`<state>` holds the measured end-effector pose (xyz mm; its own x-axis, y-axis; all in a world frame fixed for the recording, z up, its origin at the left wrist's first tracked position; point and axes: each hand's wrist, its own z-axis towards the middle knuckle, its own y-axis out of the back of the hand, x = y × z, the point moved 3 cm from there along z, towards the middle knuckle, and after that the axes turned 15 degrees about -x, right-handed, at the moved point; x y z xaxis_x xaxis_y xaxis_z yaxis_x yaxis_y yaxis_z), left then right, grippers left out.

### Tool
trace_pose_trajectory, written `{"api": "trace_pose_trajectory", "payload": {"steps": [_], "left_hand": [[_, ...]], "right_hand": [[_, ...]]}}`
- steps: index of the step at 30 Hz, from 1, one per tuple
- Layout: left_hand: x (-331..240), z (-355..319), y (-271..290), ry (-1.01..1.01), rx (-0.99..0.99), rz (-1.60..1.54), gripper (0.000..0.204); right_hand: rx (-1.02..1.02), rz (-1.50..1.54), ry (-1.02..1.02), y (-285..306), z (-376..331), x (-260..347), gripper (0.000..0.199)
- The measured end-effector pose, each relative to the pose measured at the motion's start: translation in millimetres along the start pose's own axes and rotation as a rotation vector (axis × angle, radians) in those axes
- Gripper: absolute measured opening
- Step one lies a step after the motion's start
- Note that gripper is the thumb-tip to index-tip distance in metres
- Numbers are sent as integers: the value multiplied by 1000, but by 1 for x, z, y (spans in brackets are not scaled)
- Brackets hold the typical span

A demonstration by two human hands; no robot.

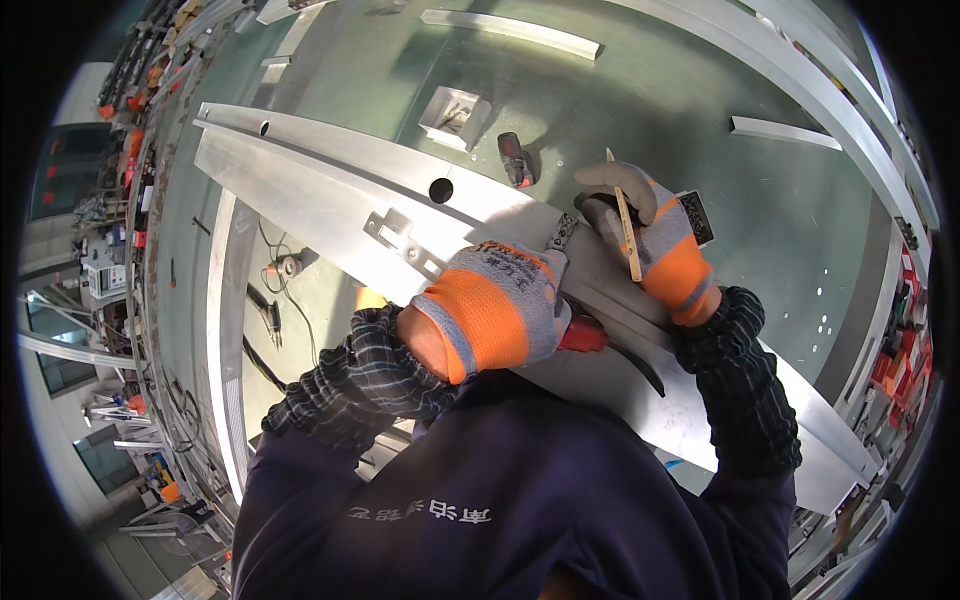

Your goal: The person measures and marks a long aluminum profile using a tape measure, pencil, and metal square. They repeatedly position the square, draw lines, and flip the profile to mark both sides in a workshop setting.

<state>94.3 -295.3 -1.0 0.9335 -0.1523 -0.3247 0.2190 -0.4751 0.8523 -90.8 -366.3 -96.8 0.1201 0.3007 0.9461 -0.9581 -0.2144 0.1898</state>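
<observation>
- Head view: the left hand [497,305], in an orange and grey glove, is lying knuckles-up on the long aluminium profile [330,195]. It is seeming to press down, probably so that the profile is not sliding. Its grip is turned away from the camera, so I cannot tell whether the fingers are spread or closed on something.
- A red tool [583,335] is showing just under the edge of this hand, touching it. Most of the tool is hidden, and I cannot say if the hand is holding it or only covering it.
- The right hand [655,240], in the same kind of glove, is pinching a thin yellow pencil [627,222] between the fingers. The pencil is standing steeply over the profile, near a small dark patterned piece [562,232] that is lying between the two hands.
- The profile is lying diagonally on the green worktop [640,90], from the upper left to the lower right, with a round hole [441,189] and a small bracket [400,238] on its face.
- Well apart, beyond the profile, a dark and red drill [516,159] and a small white tray [455,117] of screws are resting on the worktop, likely kept within easy reach.
</observation>
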Motion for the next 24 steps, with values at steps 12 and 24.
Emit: {"api": "trace_pose_trajectory", "payload": {"steps": [12,24], "left_hand": [[-1,-3,2,19,26,8,70],[1,-2,2,22,14,-60,72]], "right_hand": [[67,-81,31,-7,3,3,38],[64,-72,18,-6,2,-1,40]]}}
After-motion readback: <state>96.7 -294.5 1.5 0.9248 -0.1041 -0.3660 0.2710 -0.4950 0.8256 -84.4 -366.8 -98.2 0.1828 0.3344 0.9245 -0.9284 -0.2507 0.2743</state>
